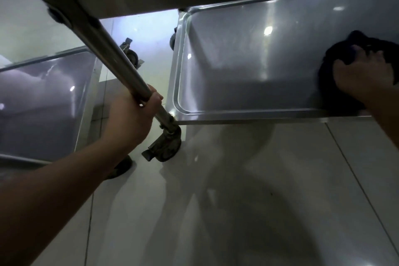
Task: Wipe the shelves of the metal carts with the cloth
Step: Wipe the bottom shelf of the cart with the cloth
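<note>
Two bare forearms reach in from the near edge, with no sleeves, gloves, watch or rings visible. The left hand (129, 116) and right hand (362, 77) show short nails; finer detail is blurred.

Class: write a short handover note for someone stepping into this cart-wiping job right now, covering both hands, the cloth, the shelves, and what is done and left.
Left hand: grips the cart's upright post near its lower end, just above the caster.
Right hand: holds the dark cloth, bunched, pressed on the bottom shelf at its right side.
Done: cannot tell from the picture how much of this shelf is wiped.
Left: likely the rest of this shelf toward its left rim, then the second cart's shelf on the left.
</note>
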The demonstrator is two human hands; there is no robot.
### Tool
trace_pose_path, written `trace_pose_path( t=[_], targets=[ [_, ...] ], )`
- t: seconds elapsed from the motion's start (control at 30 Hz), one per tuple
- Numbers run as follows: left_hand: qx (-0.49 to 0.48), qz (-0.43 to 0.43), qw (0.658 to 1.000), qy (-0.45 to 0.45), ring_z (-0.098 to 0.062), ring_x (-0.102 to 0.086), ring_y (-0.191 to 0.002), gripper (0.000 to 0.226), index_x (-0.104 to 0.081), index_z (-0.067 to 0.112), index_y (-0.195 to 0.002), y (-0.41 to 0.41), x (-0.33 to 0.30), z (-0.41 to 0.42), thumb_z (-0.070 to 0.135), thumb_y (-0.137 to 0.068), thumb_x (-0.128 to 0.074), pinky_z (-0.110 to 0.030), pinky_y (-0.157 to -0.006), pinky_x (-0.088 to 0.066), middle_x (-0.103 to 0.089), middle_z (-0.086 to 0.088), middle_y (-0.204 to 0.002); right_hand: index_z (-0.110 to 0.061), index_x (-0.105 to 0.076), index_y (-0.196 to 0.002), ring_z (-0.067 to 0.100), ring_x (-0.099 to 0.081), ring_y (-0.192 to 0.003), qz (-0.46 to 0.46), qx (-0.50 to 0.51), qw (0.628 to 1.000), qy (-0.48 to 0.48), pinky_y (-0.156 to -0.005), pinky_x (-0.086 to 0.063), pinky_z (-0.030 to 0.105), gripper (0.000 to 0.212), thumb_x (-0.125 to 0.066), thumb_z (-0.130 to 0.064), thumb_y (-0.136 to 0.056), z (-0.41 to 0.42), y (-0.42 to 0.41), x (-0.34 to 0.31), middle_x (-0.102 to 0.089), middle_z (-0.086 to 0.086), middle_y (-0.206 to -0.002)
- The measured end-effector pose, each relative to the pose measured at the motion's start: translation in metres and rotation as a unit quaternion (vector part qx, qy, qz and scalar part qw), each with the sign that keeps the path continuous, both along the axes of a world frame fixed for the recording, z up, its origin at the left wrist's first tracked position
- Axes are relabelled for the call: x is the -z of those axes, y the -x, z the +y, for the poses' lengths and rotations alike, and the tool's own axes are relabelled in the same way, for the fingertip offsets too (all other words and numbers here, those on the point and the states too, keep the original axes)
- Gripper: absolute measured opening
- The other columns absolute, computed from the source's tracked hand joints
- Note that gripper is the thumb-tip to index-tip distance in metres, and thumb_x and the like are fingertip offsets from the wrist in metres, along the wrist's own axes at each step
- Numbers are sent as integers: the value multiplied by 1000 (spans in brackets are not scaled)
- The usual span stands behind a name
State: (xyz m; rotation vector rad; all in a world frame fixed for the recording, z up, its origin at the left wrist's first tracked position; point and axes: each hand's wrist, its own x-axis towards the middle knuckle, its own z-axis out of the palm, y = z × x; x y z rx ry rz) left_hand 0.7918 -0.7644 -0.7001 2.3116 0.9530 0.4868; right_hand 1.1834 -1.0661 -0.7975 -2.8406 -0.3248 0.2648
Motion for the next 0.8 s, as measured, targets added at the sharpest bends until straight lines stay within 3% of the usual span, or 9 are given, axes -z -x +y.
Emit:
trace_pose_path(
  t=[0.23,0.33,0.4,0.47,0.53,0.63,0.8],
  targets=[
    [-20,-21,1000,9,7,-63,-74,13,-72,16,-90,-1,5,3,16,-97,-61,-3,-58,-40,-69,19,-78,-20,-29,-159,36,-23,-152,-6,-242,970,17,-122,-21,52,72,-32,-54,-95,149,68,-16,-24,16,-167],
    [-25,-22,999,10,8,-63,-74,13,-72,15,-91,-3,6,2,15,-98,-60,-2,-58,-40,-69,18,-76,-26,-44,-146,32,-36,-143,-38,-416,909,-7,-115,-31,47,58,-42,-50,-93,206,136,-17,-39,11,-160],
    [-30,-14,999,9,8,-63,-75,14,-72,17,-92,-4,6,1,18,-99,-60,-1,-57,-39,-67,12,-79,-33,-36,-154,25,-27,-151,-18,-521,853,-16,-122,-21,46,61,-38,-52,-96,227,173,-14,-31,1,-166],
    [-37,-4,999,9,8,-62,-76,14,-72,19,-94,-5,5,0,21,-99,-60,-2,-55,-38,-68,9,-82,-37,-26,-159,20,-16,-156,6,-558,830,-18,-125,-9,42,63,-33,-56,-100,232,180,-12,-21,-4,-169],
    [-39,5,999,-2,9,-62,-74,16,-73,19,-93,-4,4,-1,21,-99,-59,-2,-55,-38,-67,10,-79,-38,-31,-157,23,-23,-154,-1,-531,847,-26,-123,-15,42,60,-38,-55,-100,226,160,-13,-27,0,-168],
    [-39,3,999,-13,10,-61,-73,17,-74,14,-93,-7,3,-2,17,-98,-58,-1,-57,-38,-68,8,-78,-33,-40,-153,38,-38,-143,-13,-399,917,-14,-116,-29,44,55,-44,-51,-102,198,95,-18,-37,15,-160],
    [-37,-8,999,-12,10,-62,-76,15,-74,11,-94,-8,1,-6,12,-98,-59,0,-60,-39,-69,0,-84,-27,-21,-162,45,-22,-151,59,-219,973,35,-122,-19,51,63,-38,-50,-107,108,-18,-29,-17,23,-167]
  ],
)
